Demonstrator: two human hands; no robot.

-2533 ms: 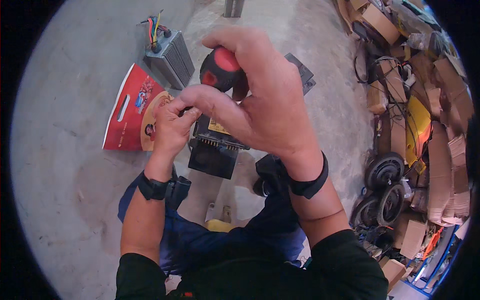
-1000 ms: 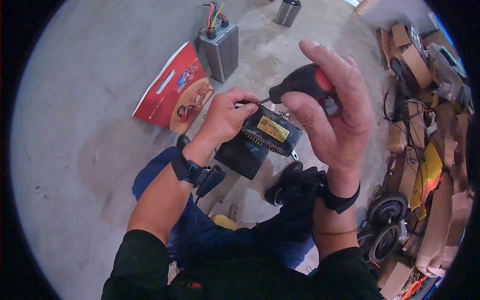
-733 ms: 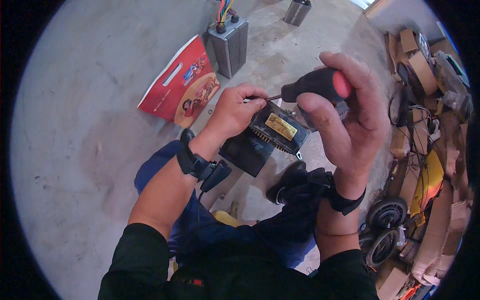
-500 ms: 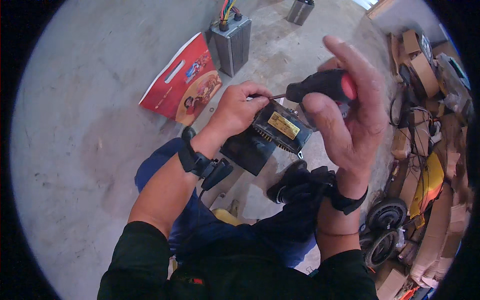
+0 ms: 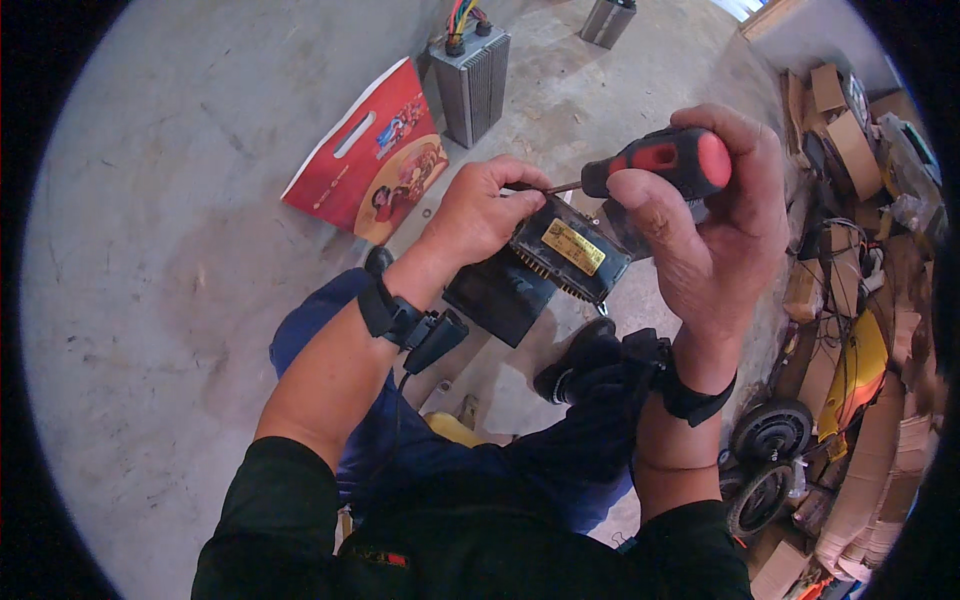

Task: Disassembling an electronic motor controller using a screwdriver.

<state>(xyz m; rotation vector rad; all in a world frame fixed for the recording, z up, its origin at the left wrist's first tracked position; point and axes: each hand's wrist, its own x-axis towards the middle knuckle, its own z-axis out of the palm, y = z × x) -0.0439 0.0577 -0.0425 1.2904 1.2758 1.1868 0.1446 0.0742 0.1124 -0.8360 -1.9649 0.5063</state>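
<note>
A black rectangular electronic module (image 5: 575, 248) with a yellow label and a row of gold-coloured pins hangs tilted before me. My left hand (image 5: 478, 212) is closed, thumb and forefinger pinched at its upper left corner. My right hand (image 5: 735, 215) curls around the black-and-red handle of a screwdriver (image 5: 655, 165), thumb along its near side. The shaft runs leftward to that same corner, close to my left fingertips, which hide the tip. Under the module is a black flat-sided piece (image 5: 503, 300), partly covered by it.
A red printed carton bag (image 5: 345, 160) stands on the floor ahead left, beside a finned grey metal box (image 5: 472, 85) with coloured wires. Another grey metal box (image 5: 607, 22) is farther off. Cardboard scraps (image 5: 850, 150), black wheels (image 5: 772, 430) and a yellow part (image 5: 855, 370) are heaped at right.
The screwdriver handle has turned, and its red side patch now shows. My right fingers have curled in closer around its end. My left hand and the module have barely shifted.
</note>
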